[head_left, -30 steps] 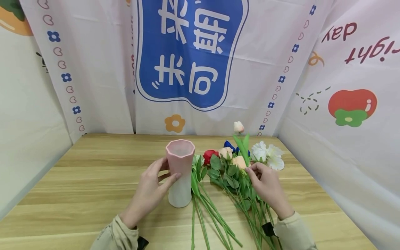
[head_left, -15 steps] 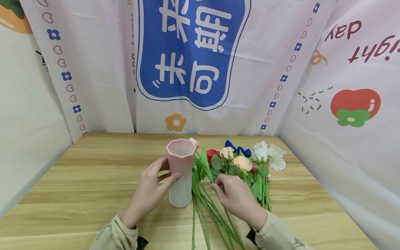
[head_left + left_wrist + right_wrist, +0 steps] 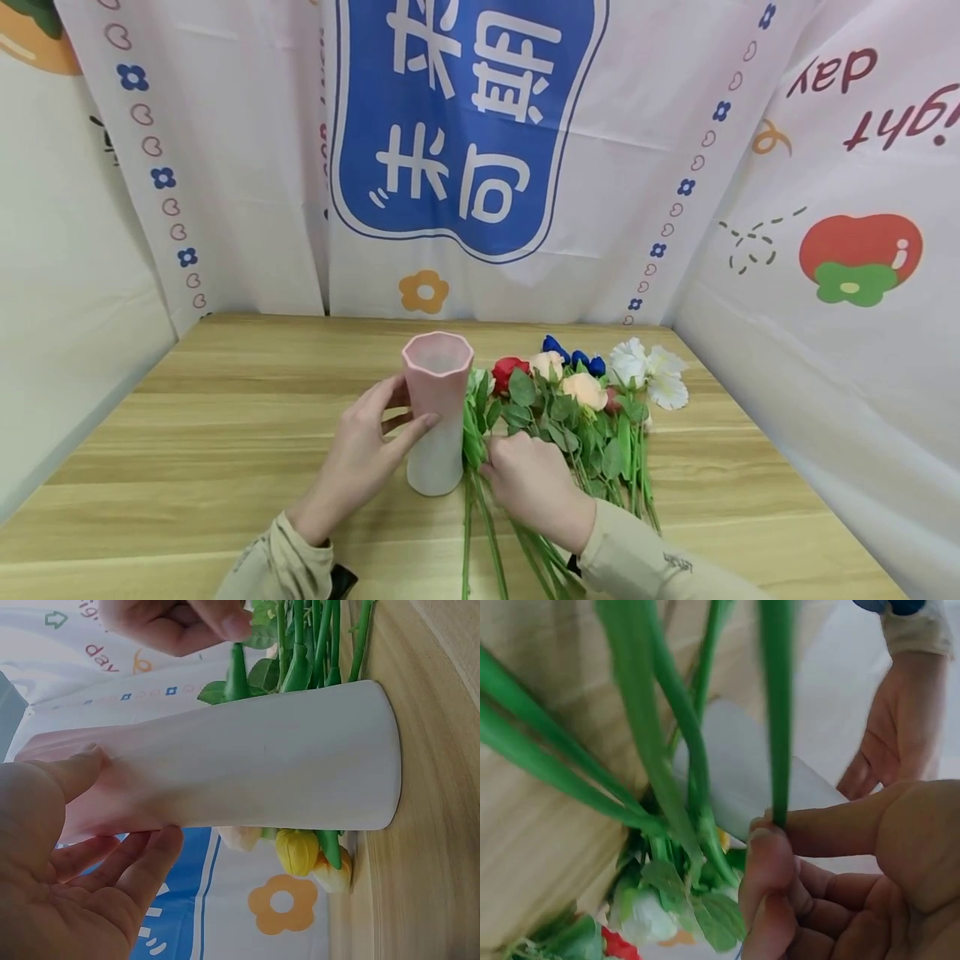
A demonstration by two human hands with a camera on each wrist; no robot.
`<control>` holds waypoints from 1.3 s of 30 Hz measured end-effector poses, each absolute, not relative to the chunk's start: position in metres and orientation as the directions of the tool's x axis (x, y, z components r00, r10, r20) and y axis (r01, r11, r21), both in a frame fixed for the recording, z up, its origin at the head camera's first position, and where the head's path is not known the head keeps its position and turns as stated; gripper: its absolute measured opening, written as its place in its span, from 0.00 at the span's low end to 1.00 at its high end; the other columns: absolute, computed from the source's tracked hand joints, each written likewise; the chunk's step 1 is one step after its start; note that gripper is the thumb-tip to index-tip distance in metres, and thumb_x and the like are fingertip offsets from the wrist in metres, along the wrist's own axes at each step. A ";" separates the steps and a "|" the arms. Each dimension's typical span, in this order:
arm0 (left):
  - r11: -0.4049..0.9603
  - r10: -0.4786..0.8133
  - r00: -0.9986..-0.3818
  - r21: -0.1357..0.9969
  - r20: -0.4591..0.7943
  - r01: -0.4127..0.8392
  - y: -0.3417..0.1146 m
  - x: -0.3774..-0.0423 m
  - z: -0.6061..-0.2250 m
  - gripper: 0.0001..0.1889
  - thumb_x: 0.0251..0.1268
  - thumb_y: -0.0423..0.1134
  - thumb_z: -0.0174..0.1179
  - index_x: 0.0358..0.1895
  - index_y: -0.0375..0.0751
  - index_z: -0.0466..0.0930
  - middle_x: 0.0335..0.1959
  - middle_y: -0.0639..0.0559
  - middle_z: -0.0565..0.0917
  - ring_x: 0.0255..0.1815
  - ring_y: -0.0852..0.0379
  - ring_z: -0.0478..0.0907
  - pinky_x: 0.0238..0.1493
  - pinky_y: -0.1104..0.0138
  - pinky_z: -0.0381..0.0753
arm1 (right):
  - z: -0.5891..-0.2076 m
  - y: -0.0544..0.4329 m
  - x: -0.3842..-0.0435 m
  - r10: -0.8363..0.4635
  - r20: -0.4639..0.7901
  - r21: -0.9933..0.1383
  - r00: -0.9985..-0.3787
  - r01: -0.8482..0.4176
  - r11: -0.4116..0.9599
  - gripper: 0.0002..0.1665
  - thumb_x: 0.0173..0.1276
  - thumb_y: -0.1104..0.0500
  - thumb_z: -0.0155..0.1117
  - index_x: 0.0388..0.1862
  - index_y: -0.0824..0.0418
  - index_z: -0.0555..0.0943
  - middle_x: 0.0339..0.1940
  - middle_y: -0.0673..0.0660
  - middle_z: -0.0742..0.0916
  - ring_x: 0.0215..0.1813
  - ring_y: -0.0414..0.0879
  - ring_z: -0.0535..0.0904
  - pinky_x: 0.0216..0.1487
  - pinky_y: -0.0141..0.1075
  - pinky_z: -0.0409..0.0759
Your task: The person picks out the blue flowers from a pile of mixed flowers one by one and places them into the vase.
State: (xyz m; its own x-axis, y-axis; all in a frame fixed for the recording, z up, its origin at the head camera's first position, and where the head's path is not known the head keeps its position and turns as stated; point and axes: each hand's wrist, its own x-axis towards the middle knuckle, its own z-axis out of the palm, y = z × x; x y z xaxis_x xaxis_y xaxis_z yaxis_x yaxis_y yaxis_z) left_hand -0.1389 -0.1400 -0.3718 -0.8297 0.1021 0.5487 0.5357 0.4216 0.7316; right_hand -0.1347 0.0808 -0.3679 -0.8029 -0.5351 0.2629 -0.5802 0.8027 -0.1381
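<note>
A pink-to-white vase [image 3: 437, 417] stands upright on the table. My left hand [image 3: 367, 450] holds its upper side, thumb in front and fingers behind, also seen in the left wrist view beside the vase wall [image 3: 255, 765]. Just right of the vase, my right hand [image 3: 536, 483] is low over the green stems. In the right wrist view, its thumb and index finger pinch the green stem [image 3: 778, 712] of an artificial tulip. That tulip's bloom cannot be made out for certain. A yellow tulip [image 3: 297, 851] shows beyond the vase in the left wrist view.
Right of the vase lie artificial flowers: a red rose [image 3: 510, 375], peach roses [image 3: 585, 390], blue blooms [image 3: 553, 347] and a white flower [image 3: 649, 372]. Their stems point toward the front edge of the wooden table [image 3: 247, 433]. Printed cloth [image 3: 247, 167] hangs around the table.
My right hand has moved left and down from the right-hand flowers to the stems beside the vase, bringing the pale pink tulip. The left hand keeps its hold on the vase.
</note>
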 end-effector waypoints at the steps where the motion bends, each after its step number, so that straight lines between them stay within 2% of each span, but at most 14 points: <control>1: 0.421 0.103 -0.829 0.732 0.549 0.536 -0.140 -0.139 -0.372 0.29 0.60 0.43 0.70 0.62 0.37 0.73 0.54 0.46 0.79 0.51 0.50 0.79 0.47 0.66 0.85 | -0.370 0.080 -0.135 -0.536 0.264 -0.121 -0.802 -0.579 0.807 0.20 0.66 0.59 0.68 0.18 0.53 0.70 0.11 0.45 0.69 0.13 0.36 0.65 0.07 0.29 0.63; 7: 0.422 0.103 -0.825 0.726 0.556 0.543 -0.138 -0.138 -0.372 0.28 0.61 0.43 0.70 0.62 0.36 0.73 0.53 0.46 0.79 0.51 0.51 0.79 0.47 0.65 0.85 | -0.375 0.075 -0.134 -0.551 0.254 -0.043 -0.795 -0.578 0.815 0.16 0.64 0.56 0.70 0.21 0.52 0.73 0.12 0.44 0.70 0.12 0.36 0.64 0.05 0.30 0.61; 12: 0.427 0.103 -0.826 0.726 0.554 0.539 -0.139 -0.138 -0.373 0.29 0.61 0.43 0.70 0.62 0.37 0.73 0.53 0.46 0.79 0.51 0.50 0.79 0.46 0.65 0.85 | -0.377 0.075 -0.133 -0.563 0.270 -0.024 -0.781 -0.590 0.807 0.21 0.65 0.55 0.68 0.18 0.51 0.69 0.11 0.44 0.68 0.11 0.36 0.63 0.04 0.29 0.60; 15: 0.431 0.103 -0.828 0.726 0.551 0.537 -0.139 -0.138 -0.374 0.29 0.61 0.43 0.70 0.62 0.37 0.73 0.53 0.46 0.79 0.51 0.50 0.79 0.46 0.66 0.85 | -0.375 0.077 -0.132 -0.550 0.256 -0.074 -0.795 -0.584 0.809 0.23 0.67 0.55 0.66 0.15 0.50 0.66 0.10 0.44 0.66 0.10 0.35 0.61 0.04 0.28 0.59; 18: 0.437 0.103 -0.830 0.725 0.547 0.532 -0.139 -0.138 -0.373 0.29 0.61 0.44 0.70 0.62 0.37 0.73 0.53 0.46 0.79 0.51 0.50 0.79 0.47 0.65 0.85 | -0.366 0.084 -0.134 -0.522 0.232 -0.173 -0.821 -0.563 0.809 0.24 0.69 0.56 0.63 0.14 0.50 0.65 0.09 0.44 0.65 0.10 0.34 0.60 0.05 0.26 0.60; 23: 0.436 0.103 -0.834 0.729 0.542 0.528 -0.140 -0.138 -0.371 0.28 0.62 0.45 0.69 0.62 0.37 0.73 0.53 0.46 0.79 0.51 0.50 0.79 0.47 0.65 0.85 | -0.340 0.108 -0.147 -0.452 0.208 -0.284 -0.867 -0.496 0.821 0.25 0.70 0.58 0.64 0.14 0.51 0.66 0.09 0.44 0.65 0.11 0.35 0.58 0.09 0.25 0.58; 27: 0.427 0.106 -0.834 0.733 0.541 0.529 -0.140 -0.139 -0.371 0.27 0.61 0.43 0.70 0.61 0.37 0.73 0.53 0.46 0.79 0.51 0.50 0.79 0.47 0.65 0.85 | -0.327 0.128 -0.163 -0.432 0.162 -0.241 -0.887 -0.460 0.854 0.29 0.68 0.58 0.66 0.11 0.53 0.62 0.08 0.44 0.59 0.12 0.36 0.52 0.13 0.27 0.50; 32: 0.422 0.112 -0.831 0.731 0.545 0.536 -0.139 -0.140 -0.372 0.27 0.61 0.42 0.70 0.61 0.37 0.73 0.53 0.46 0.79 0.51 0.50 0.79 0.47 0.65 0.85 | -0.328 0.146 -0.177 -0.459 0.051 -0.178 -0.887 -0.460 0.870 0.32 0.64 0.63 0.68 0.10 0.53 0.57 0.10 0.43 0.51 0.16 0.37 0.45 0.18 0.28 0.44; 35: 0.421 0.113 -0.829 0.729 0.549 0.540 -0.140 -0.140 -0.372 0.27 0.61 0.42 0.70 0.62 0.37 0.73 0.53 0.46 0.79 0.51 0.51 0.79 0.47 0.66 0.85 | -0.333 0.149 -0.181 -0.447 -0.043 -0.161 -0.894 -0.435 0.886 0.31 0.61 0.65 0.68 0.10 0.53 0.57 0.11 0.44 0.51 0.17 0.38 0.44 0.20 0.32 0.43; 39: 0.420 0.115 -0.830 0.731 0.545 0.538 -0.139 -0.140 -0.372 0.28 0.62 0.43 0.69 0.62 0.38 0.73 0.54 0.47 0.79 0.51 0.51 0.79 0.47 0.67 0.85 | -0.343 0.151 -0.180 -0.435 -0.124 -0.103 -0.892 -0.425 0.899 0.26 0.60 0.64 0.70 0.14 0.54 0.63 0.11 0.46 0.58 0.16 0.39 0.50 0.19 0.34 0.47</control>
